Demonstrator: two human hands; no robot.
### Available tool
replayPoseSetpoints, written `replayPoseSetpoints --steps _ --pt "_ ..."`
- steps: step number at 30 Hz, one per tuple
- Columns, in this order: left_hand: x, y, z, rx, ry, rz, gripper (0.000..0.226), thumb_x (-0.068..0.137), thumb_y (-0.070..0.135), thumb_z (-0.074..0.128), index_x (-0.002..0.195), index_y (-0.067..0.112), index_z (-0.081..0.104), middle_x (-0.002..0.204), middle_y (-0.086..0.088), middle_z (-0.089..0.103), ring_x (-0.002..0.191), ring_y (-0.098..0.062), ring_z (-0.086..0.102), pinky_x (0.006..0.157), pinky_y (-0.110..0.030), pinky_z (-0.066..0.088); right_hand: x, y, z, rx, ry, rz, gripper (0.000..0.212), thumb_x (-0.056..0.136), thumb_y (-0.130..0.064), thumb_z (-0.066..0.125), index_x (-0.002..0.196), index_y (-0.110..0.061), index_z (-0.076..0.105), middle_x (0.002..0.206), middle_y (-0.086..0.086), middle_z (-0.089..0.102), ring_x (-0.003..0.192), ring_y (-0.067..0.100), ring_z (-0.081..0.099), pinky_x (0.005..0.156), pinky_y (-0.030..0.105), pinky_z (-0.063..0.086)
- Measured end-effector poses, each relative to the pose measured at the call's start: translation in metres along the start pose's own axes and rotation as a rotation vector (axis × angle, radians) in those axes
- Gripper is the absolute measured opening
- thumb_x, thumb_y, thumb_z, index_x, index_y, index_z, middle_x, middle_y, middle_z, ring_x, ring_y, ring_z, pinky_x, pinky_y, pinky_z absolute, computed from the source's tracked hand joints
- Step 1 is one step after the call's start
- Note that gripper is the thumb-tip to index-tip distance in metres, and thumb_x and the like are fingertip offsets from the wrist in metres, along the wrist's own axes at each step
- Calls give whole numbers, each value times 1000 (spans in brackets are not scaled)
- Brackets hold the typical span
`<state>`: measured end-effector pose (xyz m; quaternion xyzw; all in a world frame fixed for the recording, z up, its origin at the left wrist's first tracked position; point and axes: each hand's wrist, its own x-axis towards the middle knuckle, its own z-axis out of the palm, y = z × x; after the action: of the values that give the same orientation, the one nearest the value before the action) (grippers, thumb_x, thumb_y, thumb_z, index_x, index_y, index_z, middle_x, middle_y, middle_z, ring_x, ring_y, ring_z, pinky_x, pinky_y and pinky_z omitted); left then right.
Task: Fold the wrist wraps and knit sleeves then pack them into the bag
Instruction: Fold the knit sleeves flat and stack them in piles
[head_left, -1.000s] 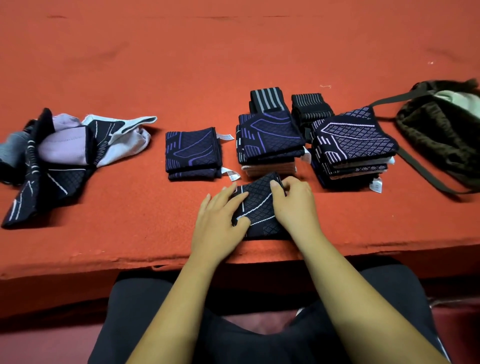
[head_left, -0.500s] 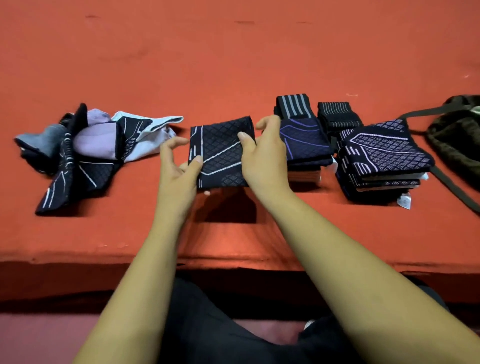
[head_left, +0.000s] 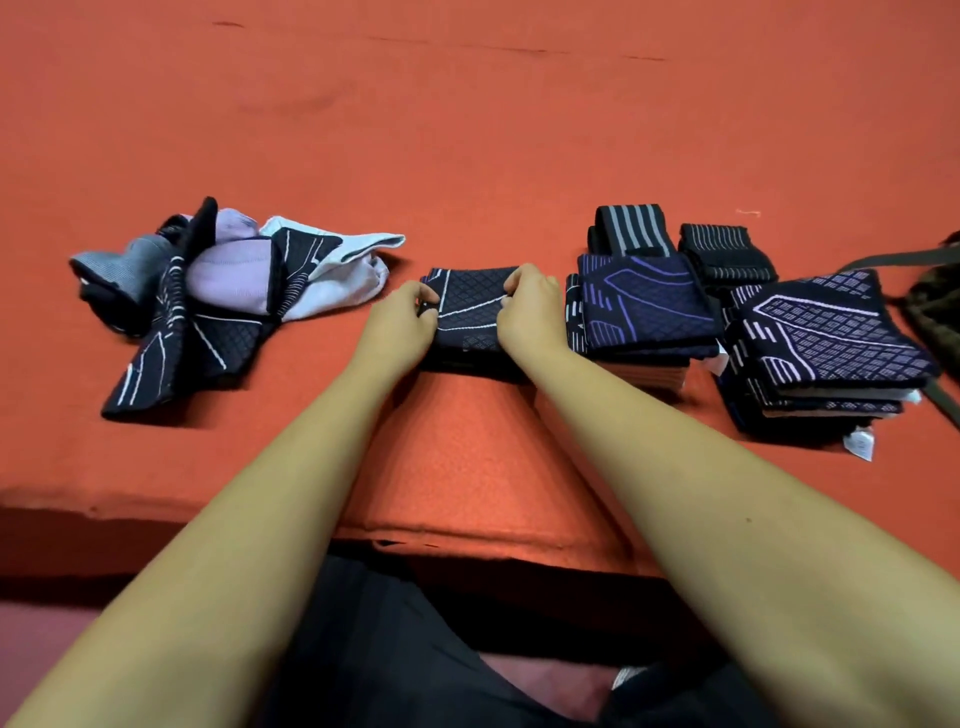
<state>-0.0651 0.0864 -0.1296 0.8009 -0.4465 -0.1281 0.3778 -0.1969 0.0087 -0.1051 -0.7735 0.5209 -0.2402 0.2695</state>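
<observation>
Folded sleeve (head_left: 470, 306) now off near edge, on left stack (head_left: 467, 366). Pinched at both ends by left hand (head_left: 400, 325), right hand (head_left: 530, 309). Risk on release: springs open, lands skewed.

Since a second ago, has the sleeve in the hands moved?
Yes. The sleeve went from the table edge back and left, onto the small pile beside the purple stack.

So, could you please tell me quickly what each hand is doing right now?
Left hand: fingers curled, pinching the left edge of the folded black sleeve.
Right hand: fingers curled, gripping the same sleeve's right edge.
</observation>
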Motion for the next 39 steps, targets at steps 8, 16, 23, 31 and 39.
replayPoseSetpoints --steps 8,16,23,31,39 --pt "-12 -6 -38 25 5 -8 15 88 9 60 100 11 68 80 -6 62 74 -22 57 67 -29 38 4 -31 -2 -307 96 -144 29 87 -7 56 116 -5 53 132 21 36 120 38 39 104 41 37" --pt "-18 -83 -122 249 263 -123 23 80 15 67 102 9 66 106 -18 63 102 -36 59 90 -39 46 -16 -101 51 -101 -133 -361 35 87 -12 55 120 0 52 126 23 43 117 41 46 100 41 36" --pt "-8 -107 -125 345 207 -107 61 87 32 71 144 27 49 142 -17 36 131 -37 33 115 -41 26 5 -120 93 -156 -292 -478 65 84 -7 54 146 -22 39 141 17 34 123 42 47 103 42 40" --pt "1 -136 -111 307 144 -108 47 97 25 57 143 29 51 156 -14 22 143 -37 20 120 -40 17 30 -134 112 -541 -242 -565 35 93 -1 43 124 -10 57 131 11 47 125 36 42 94 42 42" --pt "-4 -132 -111 -7 209 -183 39 98 43 52 133 29 60 155 -5 32 145 -23 26 118 -28 15 27 -148 83 -269 -47 -564 25 85 2 49 95 -5 70 101 14 66 96 32 61 68 30 35"
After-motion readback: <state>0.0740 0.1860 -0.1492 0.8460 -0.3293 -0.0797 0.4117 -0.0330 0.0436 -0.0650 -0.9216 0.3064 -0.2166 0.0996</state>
